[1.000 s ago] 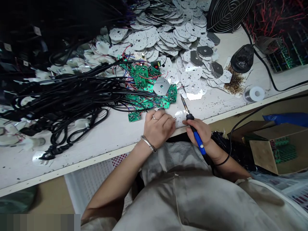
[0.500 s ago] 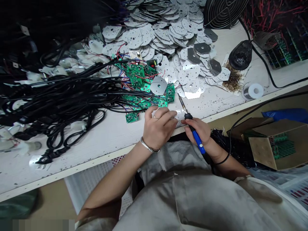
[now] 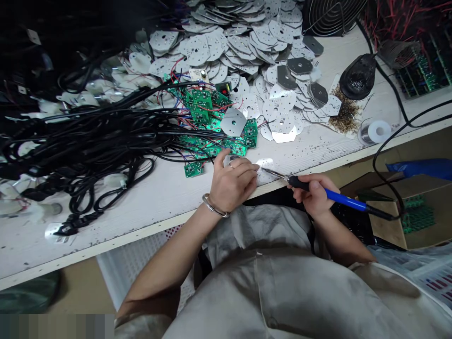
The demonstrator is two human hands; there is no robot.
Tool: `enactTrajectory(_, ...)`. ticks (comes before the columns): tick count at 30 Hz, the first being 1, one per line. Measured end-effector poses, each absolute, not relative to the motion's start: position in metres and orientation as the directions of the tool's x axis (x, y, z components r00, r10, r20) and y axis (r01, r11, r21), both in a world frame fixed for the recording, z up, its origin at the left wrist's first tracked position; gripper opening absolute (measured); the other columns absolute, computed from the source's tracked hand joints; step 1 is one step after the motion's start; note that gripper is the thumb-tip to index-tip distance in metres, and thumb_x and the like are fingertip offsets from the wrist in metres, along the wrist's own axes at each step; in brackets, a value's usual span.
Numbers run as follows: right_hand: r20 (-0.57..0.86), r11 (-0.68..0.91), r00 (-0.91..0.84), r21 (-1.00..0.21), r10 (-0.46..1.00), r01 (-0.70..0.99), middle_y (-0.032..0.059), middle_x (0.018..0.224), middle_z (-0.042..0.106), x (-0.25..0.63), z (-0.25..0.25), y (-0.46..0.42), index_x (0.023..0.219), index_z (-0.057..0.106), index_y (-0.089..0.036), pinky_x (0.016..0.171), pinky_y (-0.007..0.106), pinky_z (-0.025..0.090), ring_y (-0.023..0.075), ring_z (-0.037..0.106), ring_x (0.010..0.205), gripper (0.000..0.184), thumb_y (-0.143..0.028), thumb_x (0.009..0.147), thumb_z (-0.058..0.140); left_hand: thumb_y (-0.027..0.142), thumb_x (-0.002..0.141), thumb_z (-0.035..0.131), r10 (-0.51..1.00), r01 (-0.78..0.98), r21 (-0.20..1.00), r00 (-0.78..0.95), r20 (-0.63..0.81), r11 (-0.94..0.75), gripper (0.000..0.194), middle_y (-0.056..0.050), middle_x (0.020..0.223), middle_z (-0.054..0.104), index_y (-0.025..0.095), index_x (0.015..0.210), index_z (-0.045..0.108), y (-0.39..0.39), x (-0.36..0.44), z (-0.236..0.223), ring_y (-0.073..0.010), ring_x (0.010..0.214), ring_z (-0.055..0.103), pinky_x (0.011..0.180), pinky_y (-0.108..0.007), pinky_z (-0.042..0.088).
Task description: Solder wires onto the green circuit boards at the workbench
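And here's the bench, with the **right hand** (image 3: 312, 195) wrapped firmly around the blue handle of a **soldering iron** (image 3: 339, 197), holding it almost level. The tip points left, just beside a **small white plate** (image 3: 264, 172), right by the **left hand** (image 3: 231, 183). That left hand rests on the bench edge, fingers curled and thumb raised, the fingertips close to the plate; whether it's gripping anything, you can't tell from here.

Look just beyond the hands: the **green circuit boards** (image 3: 201, 106) are the landmark, and many of them already carry red and blue wires. **Black cables** (image 3: 88, 141) run off to their left in a thick tangle, and one **loose board** (image 3: 193, 169) sits just in front of the bunch.

What's left? Behind the boards is a big heap of **white metal plates** (image 3: 240, 47), most showing no board or wiring at all. To their right, a **spool of solder wire** (image 3: 374, 132) sits near the bench edge, with plenty on the reel.
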State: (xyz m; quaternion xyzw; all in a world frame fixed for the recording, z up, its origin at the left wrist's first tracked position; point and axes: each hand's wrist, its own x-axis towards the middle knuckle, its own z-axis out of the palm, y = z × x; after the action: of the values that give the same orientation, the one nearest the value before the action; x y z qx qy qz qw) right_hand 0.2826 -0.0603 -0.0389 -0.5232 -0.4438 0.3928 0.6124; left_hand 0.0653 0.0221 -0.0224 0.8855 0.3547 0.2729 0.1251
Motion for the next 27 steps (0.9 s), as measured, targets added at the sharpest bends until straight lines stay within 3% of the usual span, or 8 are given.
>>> enactTrajectory(7, 0.089, 0.071, 0.248, -0.994, 0.965, 0.080, -0.0039, 0.050, 0.062, 0.2863, -0.0396, -0.0553, 0.086, 0.072, -0.023, 0.031, 0.021, 0.036, 0.0097, 0.048, 0.032, 0.031, -0.049, 0.090, 0.055, 0.018, 0.087, 0.059, 0.660, 0.537, 0.385, 0.609, 0.439, -0.751, 0.012, 0.005, 0.096, 0.076, 0.024, 0.088, 0.068, 0.0228, 0.0634, -0.0243, -0.0169, 0.088, 0.069, 0.117, -0.061, 0.023)
enactTrajectory(12, 0.080, 0.058, 0.207, -0.992, 0.975, 0.108, -0.0046, 0.049, 0.061, 0.2878, -0.0389, -0.0547, 0.089, 0.072, -0.024, 0.031, 0.022, 0.037, 0.0097, 0.047, 0.032, 0.029, -0.046, 0.091, 0.053, 0.019, 0.087, 0.058, 0.692, 0.558, 0.411, 0.609, 0.388, -0.721, 0.012, 0.005, 0.097, 0.076, 0.025, 0.087, 0.068, 0.0225, 0.0638, -0.0235, -0.0175, 0.089, 0.069, 0.116, -0.063, 0.024)
enactTrajectory(20, 0.051, 0.044, 0.187, -0.998, 0.981, 0.038, -0.0048, 0.051, 0.062, 0.2890, -0.0354, -0.0518, 0.089, 0.072, -0.024, 0.030, 0.020, 0.036, 0.0088, 0.049, 0.033, 0.023, -0.040, 0.091, 0.056, 0.018, 0.087, 0.059, 0.661, 0.541, 0.380, 0.609, 0.439, -0.750, 0.011, 0.005, 0.096, 0.076, 0.024, 0.088, 0.068, 0.0227, 0.0630, -0.0255, -0.0168, 0.089, 0.069, 0.117, -0.062, 0.024)
enactTrajectory(27, 0.020, 0.016, 0.212, -1.000, 0.977, 0.023, -0.0033, 0.052, 0.063, 0.2891, -0.0368, -0.0542, 0.088, 0.071, -0.023, 0.028, 0.020, 0.036, 0.0098, 0.049, 0.033, 0.029, -0.047, 0.090, 0.055, 0.020, 0.088, 0.057, 0.726, 0.577, 0.450, 0.610, 0.318, -0.682, 0.013, 0.005, 0.097, 0.076, 0.026, 0.086, 0.068, 0.0222, 0.0645, -0.0225, -0.0177, 0.092, 0.069, 0.119, -0.066, 0.017)
